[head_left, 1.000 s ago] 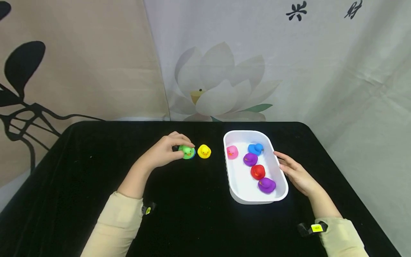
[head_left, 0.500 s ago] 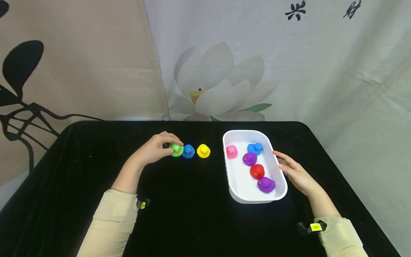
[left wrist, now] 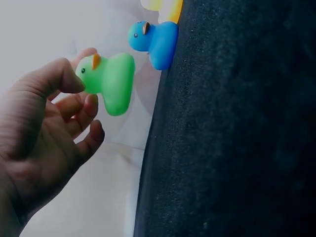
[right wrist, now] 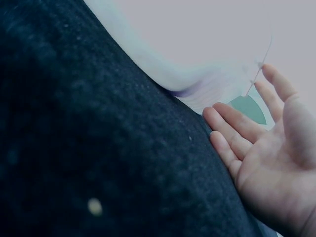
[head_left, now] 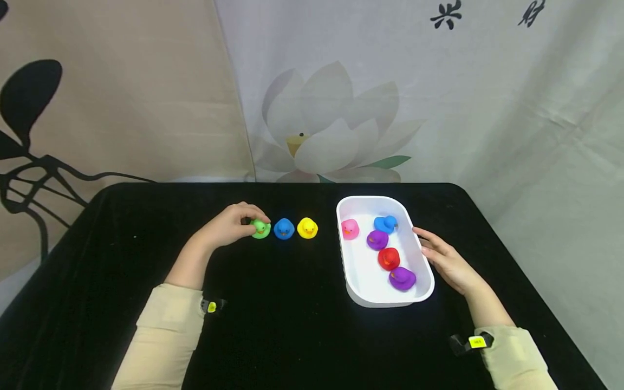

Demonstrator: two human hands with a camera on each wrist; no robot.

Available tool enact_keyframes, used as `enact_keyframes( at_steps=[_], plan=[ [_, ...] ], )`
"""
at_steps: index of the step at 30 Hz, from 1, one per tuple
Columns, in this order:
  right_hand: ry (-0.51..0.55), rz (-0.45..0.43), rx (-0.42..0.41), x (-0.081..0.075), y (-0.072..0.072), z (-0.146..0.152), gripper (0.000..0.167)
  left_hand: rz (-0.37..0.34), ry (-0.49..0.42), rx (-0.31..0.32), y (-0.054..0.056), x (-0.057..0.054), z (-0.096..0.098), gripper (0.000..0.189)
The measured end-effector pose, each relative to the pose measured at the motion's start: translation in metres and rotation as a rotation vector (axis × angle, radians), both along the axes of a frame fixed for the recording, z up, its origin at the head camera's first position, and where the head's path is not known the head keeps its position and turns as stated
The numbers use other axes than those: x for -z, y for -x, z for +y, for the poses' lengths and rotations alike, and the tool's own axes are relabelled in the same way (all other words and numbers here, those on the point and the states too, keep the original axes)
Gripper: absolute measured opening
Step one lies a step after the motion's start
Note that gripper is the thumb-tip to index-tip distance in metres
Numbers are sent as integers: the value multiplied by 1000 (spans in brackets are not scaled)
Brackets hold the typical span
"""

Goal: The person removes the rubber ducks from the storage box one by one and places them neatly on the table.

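My left hand pinches a green rubber duck by its head between thumb and fingers. In the left wrist view the green duck shows a gap between its base and the black cloth. Just right of it a blue rubber duck and a yellow rubber duck stand in a row on the cloth. My right hand rests with relaxed fingers at the right rim of a white plastic tray. The right wrist view has the hand beside the tray's wall.
Inside the tray lie a pink duck, a blue duck, a red duck and two purple ducks, one in the middle and one nearer the front. Black cloth covers the table. A printed curtain hangs behind.
My left hand has carried the green duck leftward, from in front of the blue duck to its left, uncovering the blue one. The right hand has stayed at the tray.
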State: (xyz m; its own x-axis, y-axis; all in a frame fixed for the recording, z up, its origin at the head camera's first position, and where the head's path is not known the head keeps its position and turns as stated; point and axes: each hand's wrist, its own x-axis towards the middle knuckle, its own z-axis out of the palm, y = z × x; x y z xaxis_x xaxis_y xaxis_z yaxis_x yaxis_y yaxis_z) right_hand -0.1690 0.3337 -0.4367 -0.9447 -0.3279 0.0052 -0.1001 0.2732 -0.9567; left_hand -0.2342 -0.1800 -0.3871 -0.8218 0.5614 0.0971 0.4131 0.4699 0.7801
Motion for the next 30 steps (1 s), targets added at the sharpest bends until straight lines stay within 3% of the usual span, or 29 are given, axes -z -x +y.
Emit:
enact_keyframes(
  at_steps=[13,30],
  plan=[
    [8,12,-5,1,0,1,50,-26,16,-3,10,15,-5,27],
    [19,-9,-8,-1,2,-1,50,-67,49,-19,15,23,-5,27]
  ],
)
